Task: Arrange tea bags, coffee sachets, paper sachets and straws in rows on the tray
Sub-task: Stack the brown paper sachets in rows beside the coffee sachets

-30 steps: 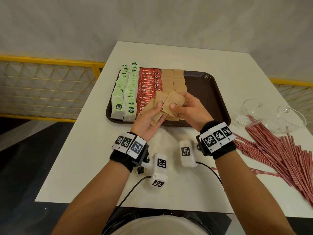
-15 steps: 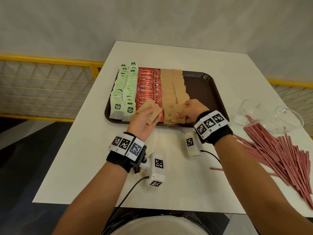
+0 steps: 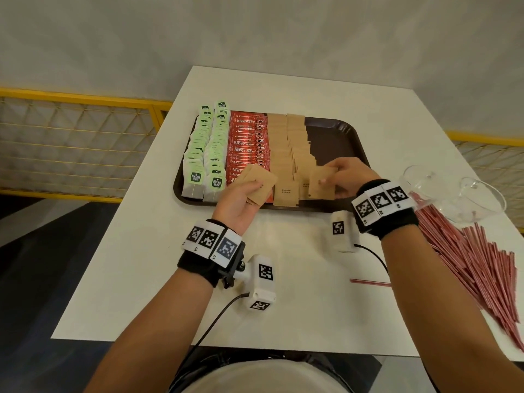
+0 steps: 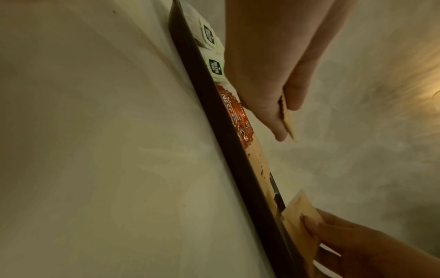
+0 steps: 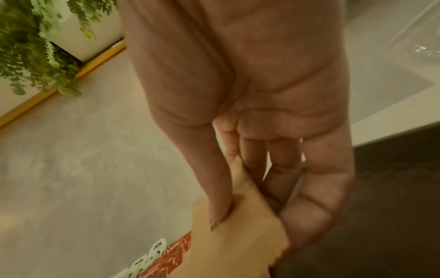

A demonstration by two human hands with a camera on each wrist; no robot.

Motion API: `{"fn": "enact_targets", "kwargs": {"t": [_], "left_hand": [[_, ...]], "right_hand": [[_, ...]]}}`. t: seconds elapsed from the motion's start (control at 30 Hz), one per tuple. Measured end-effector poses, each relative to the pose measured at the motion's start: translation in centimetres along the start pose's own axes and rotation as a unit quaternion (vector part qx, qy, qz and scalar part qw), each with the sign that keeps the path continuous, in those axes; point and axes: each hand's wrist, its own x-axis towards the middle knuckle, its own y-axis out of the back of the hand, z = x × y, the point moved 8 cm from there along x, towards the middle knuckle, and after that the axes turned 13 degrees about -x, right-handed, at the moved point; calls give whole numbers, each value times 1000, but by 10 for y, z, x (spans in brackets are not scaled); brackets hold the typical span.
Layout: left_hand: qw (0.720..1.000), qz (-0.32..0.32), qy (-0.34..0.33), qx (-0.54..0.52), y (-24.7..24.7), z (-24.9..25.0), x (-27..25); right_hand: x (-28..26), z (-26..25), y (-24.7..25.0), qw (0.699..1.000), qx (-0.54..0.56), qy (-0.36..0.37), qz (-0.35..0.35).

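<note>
Brown paper is in both hands. The right hand (image 3: 347, 177) pinches one flat brown paper sachet (image 3: 321, 184) between thumb and fingers, holding it upright at the near end of the right-hand paper row, over the near rim of the dark brown plastic tray (image 3: 337, 137). The left hand (image 3: 241, 198) grips a small fanned stack of brown paper sachets (image 3: 259, 184), thumb on top, just above the near ends of the coffee row.

On the tray, from left to right, lie two rows of green-and-white tea bags (image 3: 205, 148), a row of red foil coffee sachets (image 3: 248, 143), and two overlapping rows of brown paper sachets laid on the tray (image 3: 286, 154); one near sachet reads "brown sugar". The tray's right part shows bare dark surface.

The tray sits on a white rectangular table (image 3: 283, 86). To the right of it, on the table, lies a spread heap of red-striped paper straws (image 3: 470, 256), with two clear glass cups (image 3: 453, 194) tipped at its far end. One lone red straw (image 3: 370, 282) lies near the right forearm. A yellow metal railing (image 3: 79, 97) runs beyond the table on the left.
</note>
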Motion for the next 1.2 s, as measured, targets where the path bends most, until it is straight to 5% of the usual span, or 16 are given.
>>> {"fn": "enact_targets", "kwargs": {"t": [0.2, 0.4, 0.57, 0.67, 0.87, 1.2], "left_hand": [[1000, -7, -11, -16, 0, 0, -1], [1000, 0, -3, -15, 0, -1, -2], [999, 5, 11, -45, -6, -7, -6], [999, -11, 21, -42, -9, -7, -8], [998, -52, 28, 3, -18, -13, -8], [997, -75, 22, 22, -14, -2, -10]], "right_hand": [[9, 9, -25, 999, -11, -22, -40], [12, -3, -16, 986, -163, 8, 28], [6, -7, -12, 981, -183, 19, 62], [-6, -24, 0, 983, -106, 79, 131], [-45, -65, -49, 975, 79, 182, -97], [-46, -52, -39, 935, 301, 160, -103]]}}
